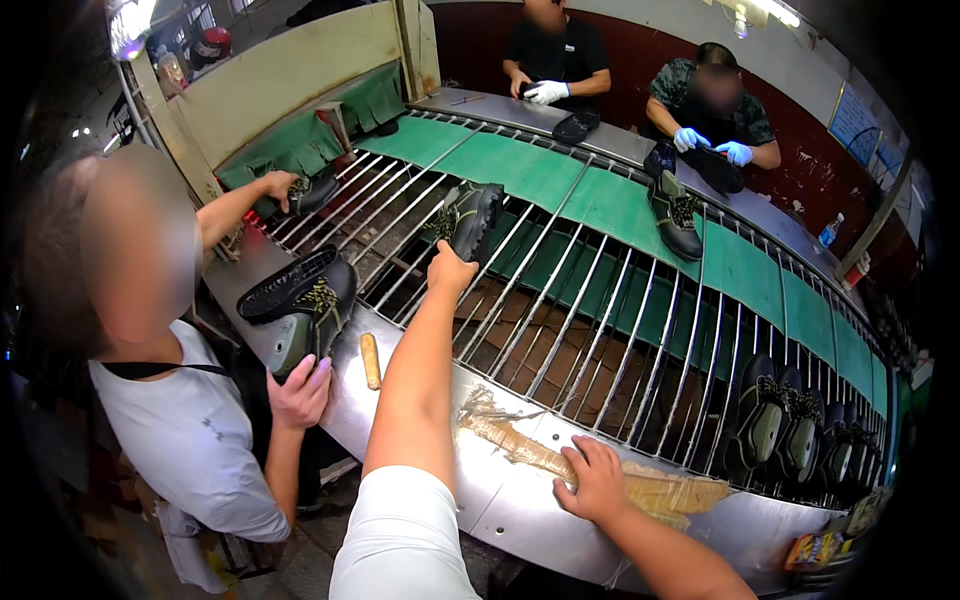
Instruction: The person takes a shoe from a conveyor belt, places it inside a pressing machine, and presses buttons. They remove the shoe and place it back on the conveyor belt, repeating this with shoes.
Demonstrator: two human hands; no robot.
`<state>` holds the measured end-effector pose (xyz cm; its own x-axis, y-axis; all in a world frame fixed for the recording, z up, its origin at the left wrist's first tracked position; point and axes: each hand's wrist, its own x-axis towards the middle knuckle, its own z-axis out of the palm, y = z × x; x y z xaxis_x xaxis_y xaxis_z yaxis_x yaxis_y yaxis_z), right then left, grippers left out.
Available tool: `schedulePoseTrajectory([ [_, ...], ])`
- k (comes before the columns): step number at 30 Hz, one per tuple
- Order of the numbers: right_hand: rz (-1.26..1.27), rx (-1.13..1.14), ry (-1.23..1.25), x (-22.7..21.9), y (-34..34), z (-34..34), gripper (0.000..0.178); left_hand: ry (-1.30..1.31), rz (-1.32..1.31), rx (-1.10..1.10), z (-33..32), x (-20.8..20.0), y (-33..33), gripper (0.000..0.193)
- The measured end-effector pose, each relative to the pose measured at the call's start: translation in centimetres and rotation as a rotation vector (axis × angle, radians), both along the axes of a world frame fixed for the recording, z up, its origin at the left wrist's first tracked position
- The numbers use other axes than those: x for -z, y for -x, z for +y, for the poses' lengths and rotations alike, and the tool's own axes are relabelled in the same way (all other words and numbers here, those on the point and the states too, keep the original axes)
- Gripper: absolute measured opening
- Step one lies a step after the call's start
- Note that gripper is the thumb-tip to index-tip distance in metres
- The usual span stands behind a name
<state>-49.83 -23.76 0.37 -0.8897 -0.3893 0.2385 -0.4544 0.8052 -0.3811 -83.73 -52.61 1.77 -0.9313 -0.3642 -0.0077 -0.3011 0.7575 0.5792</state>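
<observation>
"What's the left hand (pixel 452 268) doing?"

"It's clamping onto a black shoe (pixel 482 215), holding it over the metal bars (pixel 540 238) beside the green sheeting (pixel 545 175); whether shoe and bars are touching, I can't tell."

"And the right hand (pixel 597 482)?"

"It's gripping nothing, its fingers spreading apart on the metal worktop (pixel 490 485), where wrinkled brown tape (pixel 515 442) is covering a strip."

"Who else is working?"

"One co-worker (pixel 200 430) is handling shoes on the left; two others (pixel 560 50) are sitting across, before a dark red wall (pixel 635 45). More shoes (pixel 758 420) are standing at the right."
</observation>
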Motion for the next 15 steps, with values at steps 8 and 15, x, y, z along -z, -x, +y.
schedulePoseTrajectory([
  [8,0.028,0.017,0.038,-0.2,-1.1,0.5,0.046,-0.204,0.157,0.051,-1.4,-3.1,-4.7,0.062],
  [15,0.061,0.043,0.028,0.7,-1.7,1.1,0.048,-0.755,0.239,0.152,-0.1,-4.2,-15.3,0.046],
])
